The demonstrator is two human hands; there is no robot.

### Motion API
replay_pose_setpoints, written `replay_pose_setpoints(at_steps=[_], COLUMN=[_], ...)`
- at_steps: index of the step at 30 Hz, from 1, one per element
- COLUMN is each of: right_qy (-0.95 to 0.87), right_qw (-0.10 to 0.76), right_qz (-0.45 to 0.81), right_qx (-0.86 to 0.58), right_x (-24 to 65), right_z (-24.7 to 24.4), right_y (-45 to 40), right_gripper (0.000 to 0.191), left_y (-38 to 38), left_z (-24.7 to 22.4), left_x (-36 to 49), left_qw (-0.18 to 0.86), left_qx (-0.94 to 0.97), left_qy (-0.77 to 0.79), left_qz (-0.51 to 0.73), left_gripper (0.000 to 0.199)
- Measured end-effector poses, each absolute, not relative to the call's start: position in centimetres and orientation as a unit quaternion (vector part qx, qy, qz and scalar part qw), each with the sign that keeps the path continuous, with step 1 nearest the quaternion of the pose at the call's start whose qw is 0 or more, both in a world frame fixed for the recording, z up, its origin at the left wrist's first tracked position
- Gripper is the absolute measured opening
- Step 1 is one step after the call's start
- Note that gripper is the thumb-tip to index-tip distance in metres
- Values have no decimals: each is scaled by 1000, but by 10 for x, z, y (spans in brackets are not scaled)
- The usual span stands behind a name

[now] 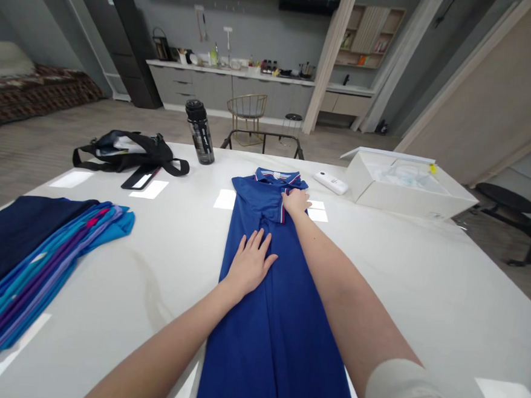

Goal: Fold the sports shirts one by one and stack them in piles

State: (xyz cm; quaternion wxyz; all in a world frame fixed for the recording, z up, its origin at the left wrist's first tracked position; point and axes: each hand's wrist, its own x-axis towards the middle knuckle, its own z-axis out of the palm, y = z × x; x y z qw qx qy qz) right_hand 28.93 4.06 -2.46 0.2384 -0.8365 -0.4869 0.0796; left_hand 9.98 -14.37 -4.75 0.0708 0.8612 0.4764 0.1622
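Where the view begins at its bottom edge, the body of a blue polo shirt (256, 332) lies lengthwise on the white table (405, 281), a long fold line running down its middle. To the right of it, a pale rolled-up sleeve (415, 394) covers the person's upper right arm. On the left side of the table lies a stack of folded garments (37, 268), dark navy on top, with blue, teal, purple and lilac edges showing.

Farther up the shirt, the left hand (248, 261) rests flat and open, palm down, fingers slightly spread. Beyond it, the right hand (297, 201) touches the red-and-white striped cuff (283, 207) with bent fingers; whether it pinches the cloth cannot be told. Past that hand, the shirt's striped collar (277, 175) points away from the person.

Along the far part of the table, a black phone (141, 177) lies by a black bag (135, 150), with a dark water bottle (200, 134) upright to their right. Right of the collar are a white handheld device (331, 182) and an opened white box (411, 200). Beyond the table stand a gold-framed chair (247, 105) and a kitchen counter (238, 72).
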Motion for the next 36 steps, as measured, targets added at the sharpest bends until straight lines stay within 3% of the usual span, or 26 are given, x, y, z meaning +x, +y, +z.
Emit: replay_pose_setpoints(at_steps=[9, 15, 23, 28, 31, 36], right_qy=[-526, -535, -558, -565, -576, -599], right_qw=[344, 278, 280, 239, 260, 278], right_qz=[50, 95, 153, 179, 165, 128], right_qx=[-777, -792, -766, -770, -757, -740], right_x=[309, 320, 315, 318, 322, 326], right_z=[-8, -18, -20, -21, -25, -28], right_y=[60, 68, 40, 21, 19, 13], right_gripper=[31, 30, 80, 58, 40, 29], left_y=[-150, -149, -149, -161, -163, -165], left_z=[-31, -33, -21, -14, -11, -4], left_x=[106, 113, 101, 112, 120, 125], left_qw=[93, 102, 68, 35, 53, 65], left_qx=[867, 862, 828, 822, 810, 806], left_qy=[458, 466, 523, 562, 581, 581], left_qz=[172, 172, 190, 93, 57, 87], left_gripper=[61, 62, 39, 32, 26, 29])
